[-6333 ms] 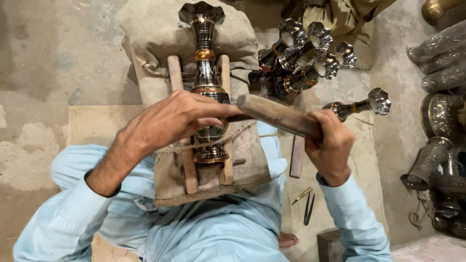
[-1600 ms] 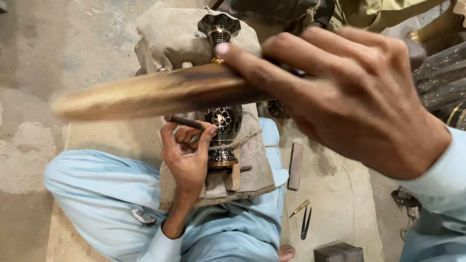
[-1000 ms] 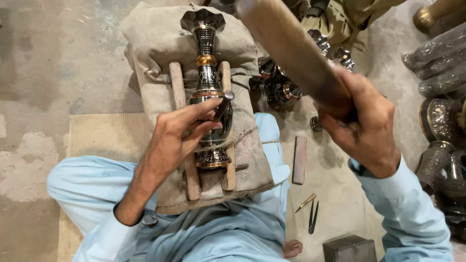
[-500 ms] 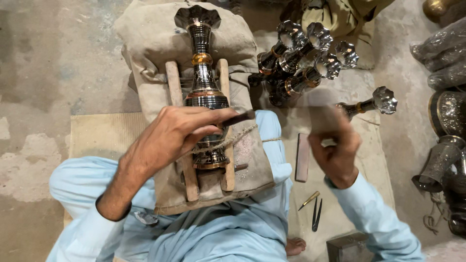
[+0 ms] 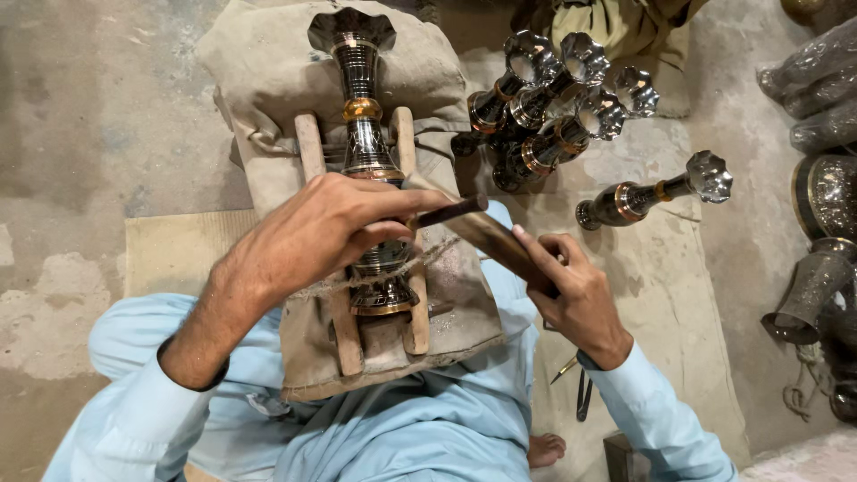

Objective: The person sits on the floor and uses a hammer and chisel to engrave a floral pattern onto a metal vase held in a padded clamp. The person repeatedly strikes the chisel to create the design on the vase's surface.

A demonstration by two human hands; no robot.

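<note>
At frame centre, the engraved metal vase [image 5: 361, 152] lies cradled between two wooden rails [image 5: 312, 161] on a cloth pad. The left hand [image 5: 326, 232] pinches a chisel [image 5: 446, 212] against its body; the right hand [image 5: 576, 290] grips a wooden mallet [image 5: 491, 241] touching the chisel's end. Engraving looks underway; finished-looking vases [image 5: 553, 98] lie upper right.

Vase [image 5: 361, 152] lies on wooden cradle [image 5: 308, 147]; more vases [image 5: 553, 98] right.

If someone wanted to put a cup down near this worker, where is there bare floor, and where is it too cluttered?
Bare concrete floor lies left of the sack cushion, above the flat mat. A narrower strip runs right of the lone vase. It is crowded around the vase cluster, the metalware at the right edge, and near the left hand and right hand.
</note>
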